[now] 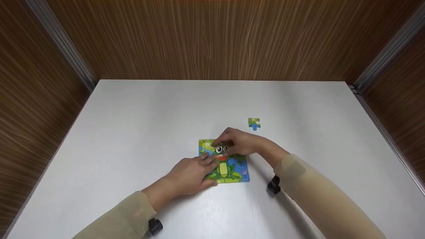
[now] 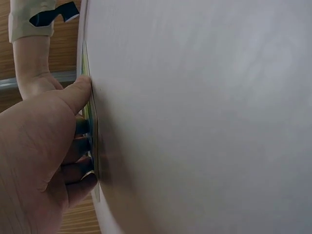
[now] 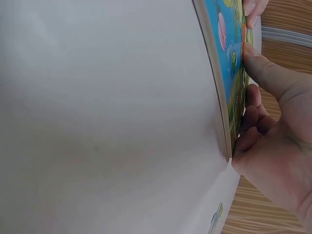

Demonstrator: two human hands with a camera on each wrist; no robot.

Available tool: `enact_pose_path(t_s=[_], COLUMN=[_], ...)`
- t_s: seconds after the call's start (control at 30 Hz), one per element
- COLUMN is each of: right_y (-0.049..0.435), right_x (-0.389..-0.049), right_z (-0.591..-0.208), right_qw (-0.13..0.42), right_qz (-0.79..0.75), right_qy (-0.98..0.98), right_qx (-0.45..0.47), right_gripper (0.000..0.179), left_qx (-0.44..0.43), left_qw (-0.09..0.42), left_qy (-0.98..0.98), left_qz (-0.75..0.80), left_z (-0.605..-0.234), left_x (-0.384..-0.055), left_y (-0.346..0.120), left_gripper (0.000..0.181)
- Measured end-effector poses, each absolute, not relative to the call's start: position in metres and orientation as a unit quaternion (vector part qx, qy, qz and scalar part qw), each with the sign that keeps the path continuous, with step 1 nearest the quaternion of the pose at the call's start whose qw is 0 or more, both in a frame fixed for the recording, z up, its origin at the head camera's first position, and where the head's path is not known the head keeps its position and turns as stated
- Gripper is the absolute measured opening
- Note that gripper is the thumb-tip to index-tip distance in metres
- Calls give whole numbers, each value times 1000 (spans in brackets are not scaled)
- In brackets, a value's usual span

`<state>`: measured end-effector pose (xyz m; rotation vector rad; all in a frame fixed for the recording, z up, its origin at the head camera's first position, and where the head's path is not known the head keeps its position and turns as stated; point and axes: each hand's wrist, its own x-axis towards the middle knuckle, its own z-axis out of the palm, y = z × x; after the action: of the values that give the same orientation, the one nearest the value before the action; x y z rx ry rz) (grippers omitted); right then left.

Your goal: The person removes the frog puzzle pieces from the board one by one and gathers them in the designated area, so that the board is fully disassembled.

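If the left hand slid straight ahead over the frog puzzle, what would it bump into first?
Probably the right hand, just ahead of the left hand on the frog puzzle, though heights are hard to judge.

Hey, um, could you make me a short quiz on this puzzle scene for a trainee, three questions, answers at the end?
1. True or false: the loose puzzle piece lies apart from the puzzle board.

2. Which animal is printed on the board?
A. A duck
B. A frog
C. A cat

3. In the head view, which grip is nearer to the loose puzzle piece?

Key:
1. True. White table shows between them.
2. B.
3. The right grip.
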<state>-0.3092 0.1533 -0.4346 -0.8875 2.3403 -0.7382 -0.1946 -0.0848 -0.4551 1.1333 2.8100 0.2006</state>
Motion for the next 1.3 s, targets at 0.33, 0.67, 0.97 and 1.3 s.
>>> enact_pose_path(t_s=[0.33, 0.67, 0.97, 1.3], right_y=[154, 152, 152, 154], right_x=[-310, -309, -309, -306], right_z=[-433, -430, -429, -432], right_qw=[267, 274, 278, 263], right_qz=[-278, -275, -264, -282], right_qy=[866, 867, 870, 867], right_qx=[-319, -312, -310, -316], right_gripper=[43, 45, 47, 43], left_qx=[373, 375, 377, 379], left_qw=[53, 55, 51, 50], left_qy=[924, 923, 922, 922], left_qz=[68, 70, 72, 64], left_z=[-454, -453, -453, -451], left_x=[-195, -195, -195, -196], left_y=[-85, -84, -84, -83], left_gripper=[68, 68, 68, 66])
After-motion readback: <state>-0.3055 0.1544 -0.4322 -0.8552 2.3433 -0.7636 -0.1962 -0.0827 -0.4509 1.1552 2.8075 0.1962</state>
